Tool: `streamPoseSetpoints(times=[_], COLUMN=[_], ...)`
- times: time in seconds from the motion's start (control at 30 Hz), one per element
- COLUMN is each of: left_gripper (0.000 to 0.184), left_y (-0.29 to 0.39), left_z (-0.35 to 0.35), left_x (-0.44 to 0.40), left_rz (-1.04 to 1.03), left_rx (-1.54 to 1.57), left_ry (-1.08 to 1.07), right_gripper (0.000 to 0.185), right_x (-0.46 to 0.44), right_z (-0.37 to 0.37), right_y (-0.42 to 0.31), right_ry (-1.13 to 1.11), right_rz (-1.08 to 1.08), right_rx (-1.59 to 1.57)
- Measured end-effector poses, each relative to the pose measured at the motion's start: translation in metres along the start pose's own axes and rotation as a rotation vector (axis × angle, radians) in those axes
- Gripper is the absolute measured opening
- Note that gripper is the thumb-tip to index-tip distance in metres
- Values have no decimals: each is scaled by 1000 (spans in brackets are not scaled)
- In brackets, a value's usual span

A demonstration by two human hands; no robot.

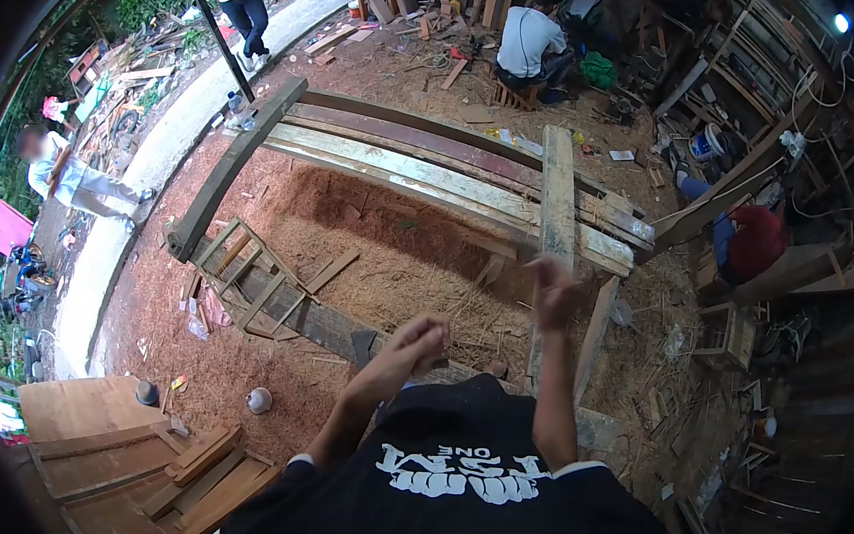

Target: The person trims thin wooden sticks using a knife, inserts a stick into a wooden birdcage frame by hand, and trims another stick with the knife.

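Note:
My left hand (419, 343) is closed in front of my chest, above a long weathered plank (332, 330). What it grips, if anything, is hidden by the fingers. Beside that wrist a dark flat piece (364, 345) shows against the plank; its kind is unclear. Raised farther forward, my right hand (553, 292) overlaps an upright-looking pale board (557, 192) that crosses the wooden frame. Blur smears its fingers, and contact with the board cannot be made out. Several long painted boards (405, 170) lie side by side across the frame's far side.
A small slatted wooden frame (251, 278) leans on the plank's left end. Sawdust (350, 231) covers the ground. Wooden panels (121, 454) lie at lower left. One person crouches (533, 44) at the back; another in dark red (755, 243) sits right. Two people stand near the concrete path (111, 262).

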State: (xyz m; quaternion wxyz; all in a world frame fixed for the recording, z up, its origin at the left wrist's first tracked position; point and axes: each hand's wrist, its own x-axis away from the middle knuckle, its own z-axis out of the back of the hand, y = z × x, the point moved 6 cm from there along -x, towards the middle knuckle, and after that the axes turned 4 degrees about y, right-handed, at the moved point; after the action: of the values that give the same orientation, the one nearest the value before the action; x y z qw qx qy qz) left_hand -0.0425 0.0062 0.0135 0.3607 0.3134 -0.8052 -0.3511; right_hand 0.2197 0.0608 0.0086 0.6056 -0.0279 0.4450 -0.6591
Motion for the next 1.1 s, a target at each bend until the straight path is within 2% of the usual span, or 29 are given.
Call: streamPoseSetpoints(times=[0.03, 0.1, 0.17, 0.2, 0.23, 0.27, 0.5, 0.73, 0.93, 1.1], left_gripper=[17, 17, 17, 18, 18, 18, 13, 18, 19, 18], left_y=[-11, -16, -17, -10, 0, 11, 18, 19, 12, 8], left_z=[4, 25, 36, 32, 23, 15, -1, -17, -18, -19], left_x=[10, 6, 2, -3, -8, -13, -37, -43, -46, -40], left_rz=[-6, -24, -72, -42, -67, -103, -152, -188, -131, -6], left_rx=[-20, -57, -62, 35, 72, 105, 84, 32, -10, 76], left_ry=[-45, 107, 246, 286, 242, 198, 161, 133, -37, -56], right_gripper=[37, 43, 46, 47, 46, 45, 28, 25, 26, 29], right_x=[-8, -25, -27, -23, -17, -6, 17, 13, 15, 14], right_z=[17, 53, 56, 55, 51, 38, 0, -3, -2, 1], right_y=[47, 52, 21, 1, -21, -27, -91, -95, -97, -98], right_ry=[-17, 166, 110, 76, 112, 38, -141, -197, -219, -240], right_rz=[-283, -52, 69, 126, 120, 43, 224, 265, 282, 336], right_rx=[100, 151, 74, 42, -99, -167, -335, -319, -355, -356])
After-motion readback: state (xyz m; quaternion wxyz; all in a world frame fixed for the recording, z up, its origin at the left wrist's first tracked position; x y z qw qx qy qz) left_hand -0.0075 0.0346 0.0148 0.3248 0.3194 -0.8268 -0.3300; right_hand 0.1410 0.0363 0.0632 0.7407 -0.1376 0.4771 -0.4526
